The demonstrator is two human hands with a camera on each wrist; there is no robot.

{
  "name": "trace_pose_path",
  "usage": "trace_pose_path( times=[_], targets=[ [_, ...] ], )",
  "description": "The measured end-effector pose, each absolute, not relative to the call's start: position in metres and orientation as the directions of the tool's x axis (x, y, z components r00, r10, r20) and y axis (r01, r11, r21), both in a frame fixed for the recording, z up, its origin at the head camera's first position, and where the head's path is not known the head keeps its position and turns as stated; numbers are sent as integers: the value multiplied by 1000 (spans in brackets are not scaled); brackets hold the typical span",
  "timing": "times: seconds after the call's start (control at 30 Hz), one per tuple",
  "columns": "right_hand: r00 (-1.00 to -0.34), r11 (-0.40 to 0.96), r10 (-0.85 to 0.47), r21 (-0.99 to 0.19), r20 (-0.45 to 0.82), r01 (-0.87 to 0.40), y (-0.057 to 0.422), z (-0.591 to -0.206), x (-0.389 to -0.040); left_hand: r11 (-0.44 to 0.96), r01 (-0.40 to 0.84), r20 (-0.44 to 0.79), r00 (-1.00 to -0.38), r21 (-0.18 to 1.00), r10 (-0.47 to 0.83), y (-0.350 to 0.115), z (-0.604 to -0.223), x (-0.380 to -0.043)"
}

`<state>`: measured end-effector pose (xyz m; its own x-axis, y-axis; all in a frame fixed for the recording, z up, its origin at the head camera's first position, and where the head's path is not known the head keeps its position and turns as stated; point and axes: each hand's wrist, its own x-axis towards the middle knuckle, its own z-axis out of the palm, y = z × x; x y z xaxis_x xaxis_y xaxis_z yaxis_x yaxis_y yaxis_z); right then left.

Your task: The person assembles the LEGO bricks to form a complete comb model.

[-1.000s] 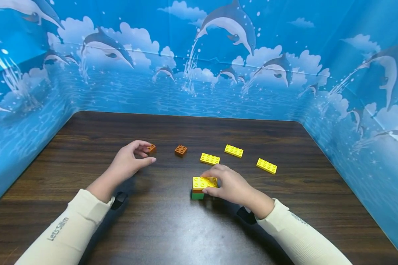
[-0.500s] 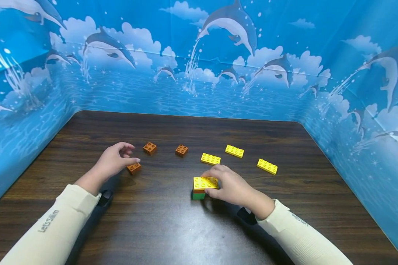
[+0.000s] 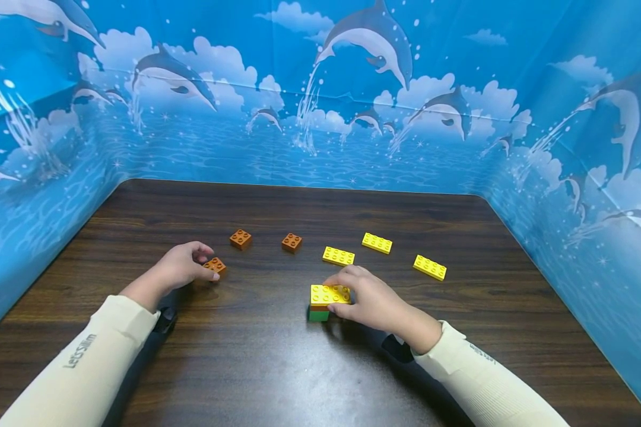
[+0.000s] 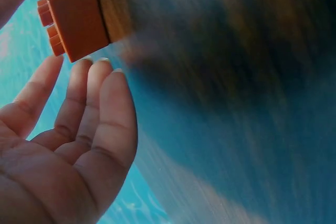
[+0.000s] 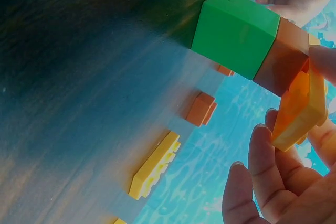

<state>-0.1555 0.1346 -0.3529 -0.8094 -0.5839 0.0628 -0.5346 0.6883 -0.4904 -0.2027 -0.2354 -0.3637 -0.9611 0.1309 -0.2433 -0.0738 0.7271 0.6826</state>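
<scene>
My left hand (image 3: 178,267) is around an orange-brown 2x2 toy brick (image 3: 215,265) on the table. In the left wrist view its fingers reach beside the brick (image 4: 79,19); a gap shows between the thumb and the brick. My right hand (image 3: 371,298) pinches the yellow 2x4 brick (image 3: 323,295) on top of a small stack. Under that yellow piece, the right wrist view shows a brown brick (image 5: 283,56), then a green brick (image 5: 236,32) at the bottom. The yellow brick overhangs toward the right fingers.
Two more brown bricks, one at left (image 3: 241,239) and one nearer the middle (image 3: 291,242), lie farther back on the dark wooden table (image 3: 256,367). Beyond the right hand are three loose yellow bricks (image 3: 339,255). A dolphin-print curtain (image 3: 299,142) borders the table.
The left hand has moved left and nearer, from beside the back-left brown brick to another brown brick, lowering around it. The right hand has stayed on the stack.
</scene>
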Motion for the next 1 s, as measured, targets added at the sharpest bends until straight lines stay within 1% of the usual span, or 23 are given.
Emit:
trace_pose_path(
  times=[0.3, 0.63, 1.0],
  targets=[
    [-801, 685, -594, -479, 68, -549, 135, -352, -156, 730, -102, -269, -956, 676, 115, -233, -367, -205],
    [-810, 698, -585, -485, 40, -528, 135, -351, -157, 759, -71, -256, -958, 647, 129, -231, -369, -206],
    [-814, 705, -581, -484, 27, -519, 134, -351, -157, 759, -42, -249, -955, 650, 161, -230, -368, -205]
  ],
)
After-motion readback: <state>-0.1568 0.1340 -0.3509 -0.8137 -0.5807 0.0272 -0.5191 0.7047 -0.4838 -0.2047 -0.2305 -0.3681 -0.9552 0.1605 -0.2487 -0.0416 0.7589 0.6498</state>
